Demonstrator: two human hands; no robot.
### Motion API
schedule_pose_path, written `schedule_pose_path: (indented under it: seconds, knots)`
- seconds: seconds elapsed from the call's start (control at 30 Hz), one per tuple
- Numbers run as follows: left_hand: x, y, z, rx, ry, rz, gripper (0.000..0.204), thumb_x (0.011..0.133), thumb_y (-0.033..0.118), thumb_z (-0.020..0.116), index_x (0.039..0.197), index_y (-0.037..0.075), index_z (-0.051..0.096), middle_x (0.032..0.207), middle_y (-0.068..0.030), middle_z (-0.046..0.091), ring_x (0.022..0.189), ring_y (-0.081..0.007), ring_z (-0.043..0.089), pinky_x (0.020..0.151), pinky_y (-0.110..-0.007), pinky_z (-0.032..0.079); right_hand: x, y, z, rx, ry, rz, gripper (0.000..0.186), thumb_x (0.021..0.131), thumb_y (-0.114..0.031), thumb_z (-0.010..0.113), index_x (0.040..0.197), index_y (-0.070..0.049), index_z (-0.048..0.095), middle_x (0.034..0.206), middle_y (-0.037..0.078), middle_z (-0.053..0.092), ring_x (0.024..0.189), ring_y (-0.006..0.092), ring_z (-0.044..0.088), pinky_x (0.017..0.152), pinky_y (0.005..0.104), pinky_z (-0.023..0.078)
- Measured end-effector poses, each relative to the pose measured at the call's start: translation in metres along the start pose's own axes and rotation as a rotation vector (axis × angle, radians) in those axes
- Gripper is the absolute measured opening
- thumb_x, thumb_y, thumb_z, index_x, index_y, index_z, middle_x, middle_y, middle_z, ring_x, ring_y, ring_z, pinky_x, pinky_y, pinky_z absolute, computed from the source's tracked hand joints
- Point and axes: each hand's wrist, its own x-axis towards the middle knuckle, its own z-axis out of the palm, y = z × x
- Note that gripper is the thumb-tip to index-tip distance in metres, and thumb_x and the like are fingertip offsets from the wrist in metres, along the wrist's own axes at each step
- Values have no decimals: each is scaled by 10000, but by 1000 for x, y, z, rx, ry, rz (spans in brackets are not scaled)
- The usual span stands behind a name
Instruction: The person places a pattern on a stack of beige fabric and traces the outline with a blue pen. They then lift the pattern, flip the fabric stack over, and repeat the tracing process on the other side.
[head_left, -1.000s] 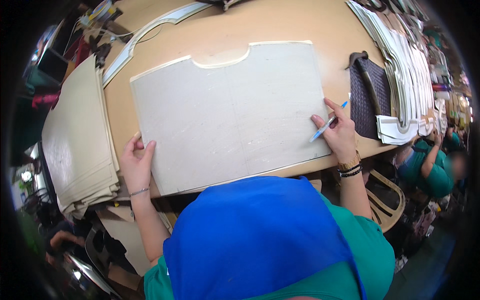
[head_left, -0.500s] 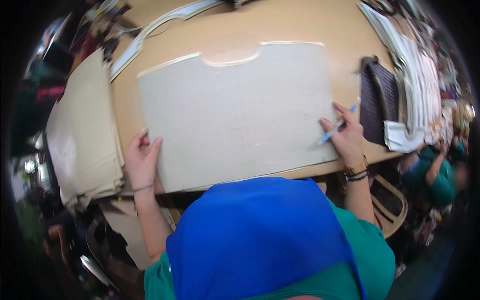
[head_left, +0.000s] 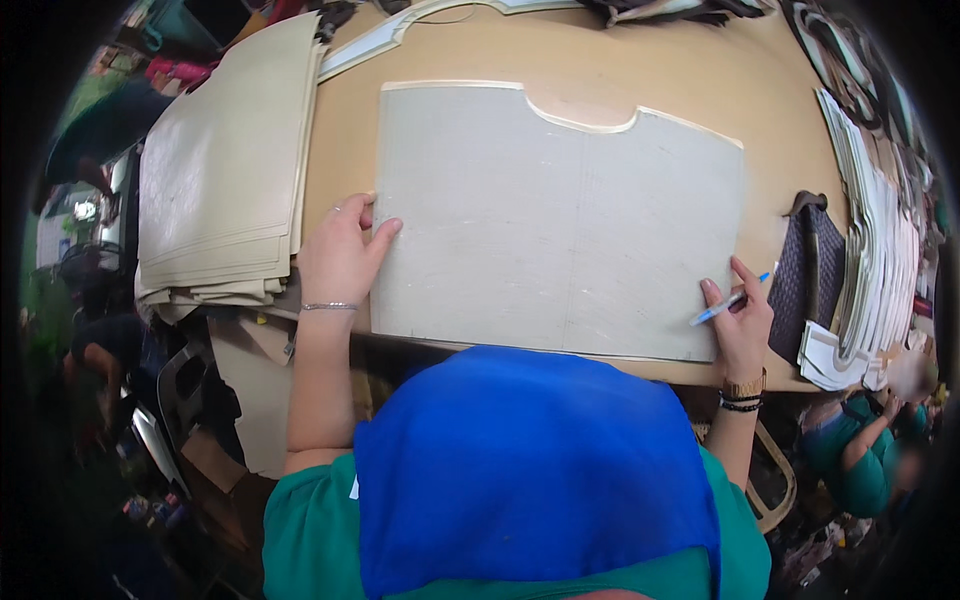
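Observation:
A large flat grey pattern board (head_left: 560, 230), with pale far edges and a rounded notch in the far side, lies before me on the table. My left hand (head_left: 345, 245) grips its left edge, thumb on top and fingers at the rim, their tips partly hidden. At the board's near right corner is my right hand (head_left: 740, 315), with a blue-and-clear pen (head_left: 730, 300) held across its fingers. Its thumb and forefinger point up beside the board's right edge; whether they press on it I cannot tell.
A thick stack of cream sheets (head_left: 225, 160) stands at the left. To the right lie a dark textured piece (head_left: 808, 260) with a strap and a pile of white cut pieces (head_left: 870, 240). A curved white strip (head_left: 375, 45) rests at the far left. A person in green (head_left: 860, 460) is beyond the right side.
The whole view has turned clockwise, so the board, stack and table all sit at another slant. Both hands keep their places at the board's edges, and the pen stays in the right hand.

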Motion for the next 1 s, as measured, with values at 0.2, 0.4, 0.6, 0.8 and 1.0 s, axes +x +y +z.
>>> schedule_pose_path:
  seconds: [0.2,0.4,0.6,0.8,1.0]
  knots:
    - [19,23,-20,347,-119,96,616,753,252,741,1281,81,475,1157,-161,580,966,-344,612,803,-415,509,21,-7,-13,-117,26,-139,390,898,-296,631,1184,-31,615,638,60,518,545,124,470,528,266,394]
    - [48,38,-26,371,-199,421,797,633,66,798,1330,159,423,1404,-161,403,1150,-367,522,958,-415,460,92,-26,12,588,68,-328,320,1011,-239,443,1176,-32,622,852,64,651,741,80,564,654,205,446]
    - [66,45,-23,437,-431,357,847,629,184,822,1368,216,409,1407,-119,416,1181,-346,516,959,-432,460,142,-73,55,826,43,-226,257,976,-202,517,1109,-18,639,948,117,688,833,148,639,747,248,499]
    - [51,23,-2,227,-148,388,678,707,463,746,1309,237,531,1407,-146,410,1246,-349,447,1039,-476,341,121,-7,43,22,250,-379,373,798,-259,742,1097,-58,645,963,117,673,910,232,602,816,327,485]
    - [50,-4,39,12,168,400,722,674,511,765,1295,210,553,1436,-165,361,1348,-346,307,1096,-544,188,118,19,43,152,303,-313,521,683,-278,843,1120,-85,636,971,107,638,904,212,579,817,317,482]
